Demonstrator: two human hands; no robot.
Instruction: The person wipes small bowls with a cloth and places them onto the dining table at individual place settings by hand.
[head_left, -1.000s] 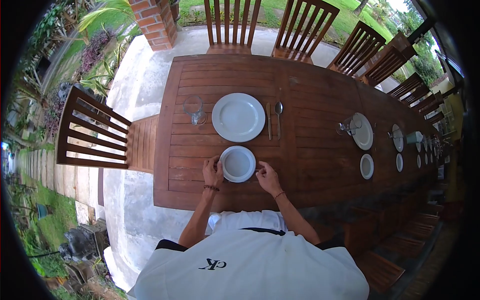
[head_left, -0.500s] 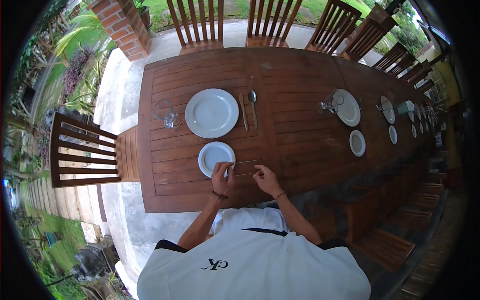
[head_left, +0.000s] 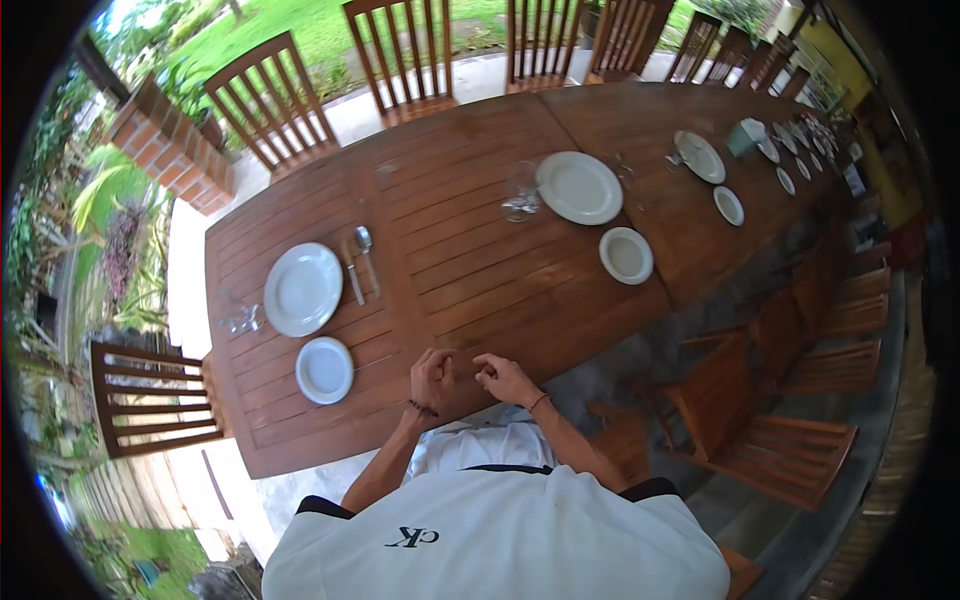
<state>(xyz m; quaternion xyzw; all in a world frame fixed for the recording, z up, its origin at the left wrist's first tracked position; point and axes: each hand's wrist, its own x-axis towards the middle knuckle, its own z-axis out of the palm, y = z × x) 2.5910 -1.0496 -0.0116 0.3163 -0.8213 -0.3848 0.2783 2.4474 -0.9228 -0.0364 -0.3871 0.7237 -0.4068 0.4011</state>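
Observation:
My left hand [head_left: 432, 378] hovers over the front edge of the wooden table [head_left: 480, 290], its fingers loosely curled and nothing visible in them. Just to its right, my right hand [head_left: 506, 380] is held apart from it, fingers bent with a gap at the thumb; no object shows there either. Left of both hands lies a small white plate [head_left: 325, 371]. A thin piece of cutlery [head_left: 375, 360], its kind too faint to tell, rests beside that plate. Behind are a large white plate [head_left: 304, 290], a knife [head_left: 354, 272] and a spoon [head_left: 368, 262].
A clear glass [head_left: 240, 318] stands by the large plate. Farther right are another large plate [head_left: 580, 188], a small plate [head_left: 626, 256] and a glass [head_left: 520, 195]. Wooden chairs [head_left: 155, 400] surround the table, several along my side at right [head_left: 720, 400].
My view has shifted right along the table, so the near plates appear farther left. Both hands have come away from the small plate and the thin cutlery beside it.

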